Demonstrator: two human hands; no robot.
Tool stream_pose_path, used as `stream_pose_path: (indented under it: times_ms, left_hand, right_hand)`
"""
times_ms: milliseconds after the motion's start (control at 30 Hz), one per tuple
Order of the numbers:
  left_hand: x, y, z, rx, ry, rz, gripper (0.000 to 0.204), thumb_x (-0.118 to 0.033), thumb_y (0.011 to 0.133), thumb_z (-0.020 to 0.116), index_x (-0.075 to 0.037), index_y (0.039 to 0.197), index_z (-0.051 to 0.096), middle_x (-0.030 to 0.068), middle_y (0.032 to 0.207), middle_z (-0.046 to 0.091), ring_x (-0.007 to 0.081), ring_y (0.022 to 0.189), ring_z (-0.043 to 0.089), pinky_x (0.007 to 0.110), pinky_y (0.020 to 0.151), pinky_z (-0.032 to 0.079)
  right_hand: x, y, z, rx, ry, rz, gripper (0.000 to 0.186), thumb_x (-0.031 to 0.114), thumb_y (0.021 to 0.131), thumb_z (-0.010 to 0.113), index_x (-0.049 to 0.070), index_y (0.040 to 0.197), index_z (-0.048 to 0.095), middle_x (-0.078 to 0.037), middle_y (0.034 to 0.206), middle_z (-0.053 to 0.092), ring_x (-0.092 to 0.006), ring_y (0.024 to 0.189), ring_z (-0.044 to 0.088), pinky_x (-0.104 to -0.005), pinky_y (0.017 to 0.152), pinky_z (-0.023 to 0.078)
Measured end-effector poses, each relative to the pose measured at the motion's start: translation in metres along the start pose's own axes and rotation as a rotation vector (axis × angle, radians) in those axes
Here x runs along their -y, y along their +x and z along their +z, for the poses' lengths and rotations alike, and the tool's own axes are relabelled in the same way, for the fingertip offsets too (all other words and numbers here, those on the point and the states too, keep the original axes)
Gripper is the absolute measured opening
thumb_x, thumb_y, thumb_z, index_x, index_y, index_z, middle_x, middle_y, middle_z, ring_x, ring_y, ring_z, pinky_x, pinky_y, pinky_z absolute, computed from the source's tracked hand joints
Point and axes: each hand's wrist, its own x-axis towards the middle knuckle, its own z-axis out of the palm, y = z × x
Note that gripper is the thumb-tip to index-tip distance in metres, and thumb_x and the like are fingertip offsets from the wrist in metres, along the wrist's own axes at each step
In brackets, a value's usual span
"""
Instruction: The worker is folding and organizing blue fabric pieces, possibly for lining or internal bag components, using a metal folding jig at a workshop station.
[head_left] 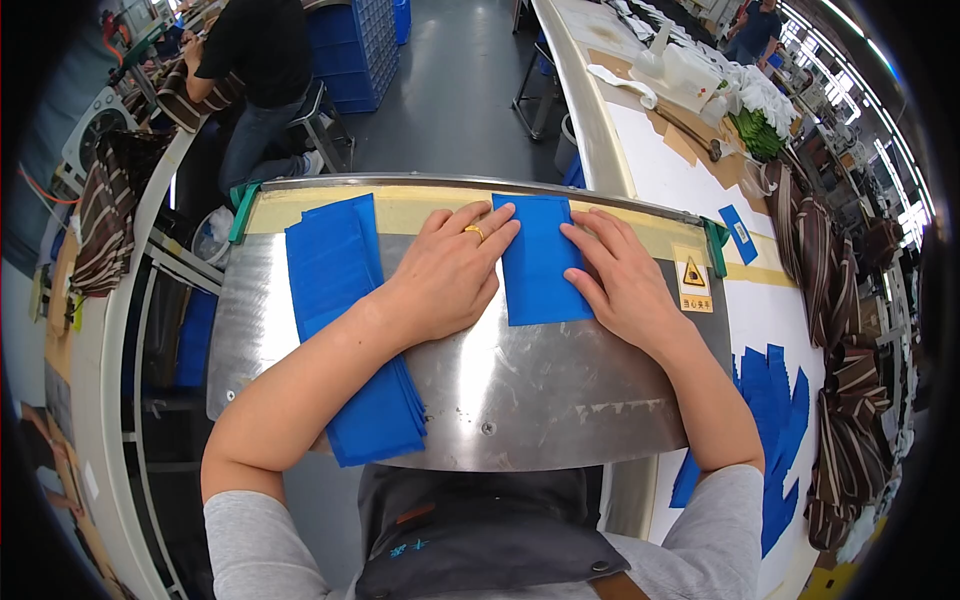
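Note:
A rectangular piece of blue fabric (540, 270) lies flat on the metal work plate (570, 400), its far edge on the yellow-taped strip. My left hand (455, 265) rests at its left edge with the fingers stretched out, a gold ring on one of them. At the right edge my right hand (625, 275) touches the fabric with spread fingertips. To the left, partly under my left forearm, is a stack of longer blue fabric strips (335, 265) that reaches over the plate's near edge.
More blue pieces (770, 420) are heaped on the white table (640, 150) at right, near striped brown cloth (815, 240). A warning label (692, 278) marks the plate's right side. Green clamps (242, 210) sit at its corners. A seated person (255, 60) works at far left, beside blue crates (350, 50).

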Motion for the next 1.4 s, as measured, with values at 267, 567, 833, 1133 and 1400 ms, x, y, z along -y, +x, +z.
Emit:
stream_pose_path:
  times_ms: [267,567,833,1133,1400]
  left_hand:
    - [-0.008,0.001,-0.006,0.005,-0.384,-0.116,0.055,-0.027,0.084,0.077,-0.002,0.129,0.057,0.0178,0.135,0.053,0.0365,0.127,0.048,0.048,0.110,0.034]
    - [-0.015,-0.001,0.004,-0.118,-0.273,-0.177,0.053,-0.029,0.078,0.083,-0.001,0.118,0.062,0.0189,0.128,0.057,0.0366,0.130,0.044,0.047,0.107,0.036]
    - [-0.014,0.007,-0.017,-0.030,-1.352,-0.502,0.031,-0.006,0.093,0.070,-0.002,0.120,0.056,0.0025,0.105,0.066,0.0085,0.095,0.064,0.025,0.090,0.053]
    - [-0.022,0.008,-0.007,-0.377,-0.579,0.043,0.030,-0.002,0.079,0.077,-0.003,0.108,0.068,0.0114,0.106,0.067,0.0244,0.095,0.065,0.035,0.085,0.050]
    - [-0.020,0.007,-0.006,-0.295,-0.501,0.031,0.017,-0.002,0.080,0.076,-0.004,0.096,0.073,0.0088,0.092,0.070,0.0243,0.088,0.067,0.034,0.082,0.051]
  right_hand:
    - [0.009,0.006,-0.006,-0.036,0.254,0.081,0.040,0.021,0.087,0.074,0.004,0.121,0.061,-0.012,0.125,0.060,-0.0307,0.118,0.057,-0.0405,0.100,0.046]
    - [0.010,0.011,0.003,-0.001,0.447,0.029,0.041,0.005,0.085,0.072,0.005,0.124,0.059,-0.011,0.107,0.063,-0.0287,0.096,0.063,-0.0387,0.085,0.052]
    - [0.027,0.006,-0.007,-0.080,1.289,0.437,0.032,0.005,0.092,0.071,0.000,0.121,0.062,-0.008,0.111,0.067,-0.0088,0.083,0.067,-0.0241,0.079,0.051]
    - [0.030,0.001,-0.001,0.150,1.324,0.424,0.016,0.013,0.099,0.062,-0.001,0.104,0.068,0.001,0.086,0.068,-0.0023,0.073,0.059,-0.0187,0.067,0.047]
    - [0.029,-0.002,0.004,0.084,0.979,0.261,0.018,0.016,0.094,0.064,-0.001,0.091,0.065,0.000,0.069,0.054,-0.0053,0.059,0.045,-0.0262,0.054,0.037]
